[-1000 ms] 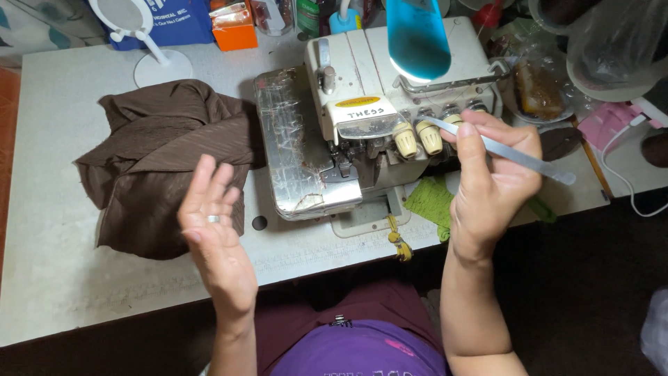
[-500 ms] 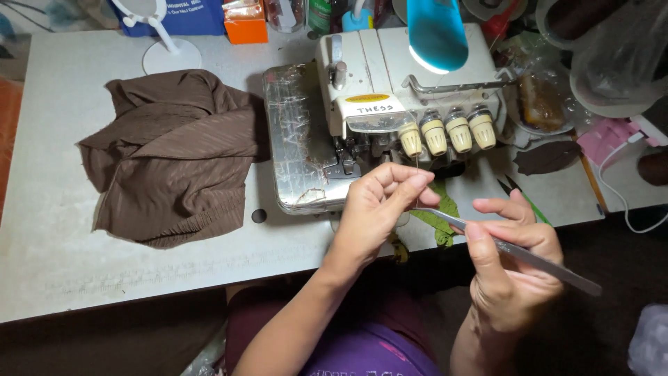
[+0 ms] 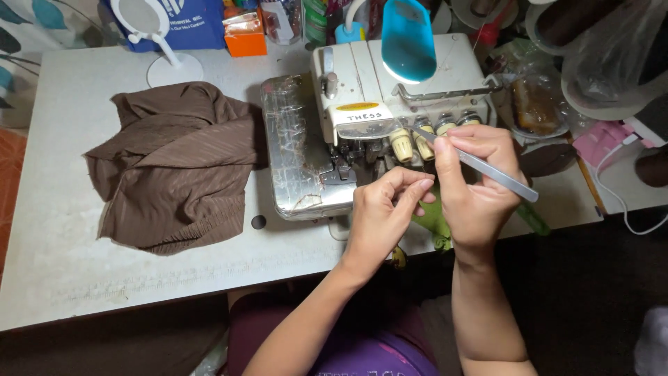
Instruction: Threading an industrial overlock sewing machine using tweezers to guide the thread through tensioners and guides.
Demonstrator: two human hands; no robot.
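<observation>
Both hands are at the front of the cream overlock sewing machine [image 3: 376,118], which stands at about twelve o'clock on the pale desk [image 3: 62,230]. The right hand [image 3: 476,184] pinches long metal tweezers [image 3: 480,166] between thumb and fingers, their tip aimed toward ten o'clock at the row of cream tension knobs [image 3: 410,143]. The left hand [image 3: 383,212] sits just beside it at nine o'clock, thumb and fingertips curled together as if on a fine thread, though no thread is clear enough to see. By the look of it, the threading of the machine is under way rather than finished, with no fabric under the foot. The brown cloth [image 3: 177,167] lies bunched at nine o'clock of the machine, touching its silvery left cover [image 3: 292,157], not yet sewn.
</observation>
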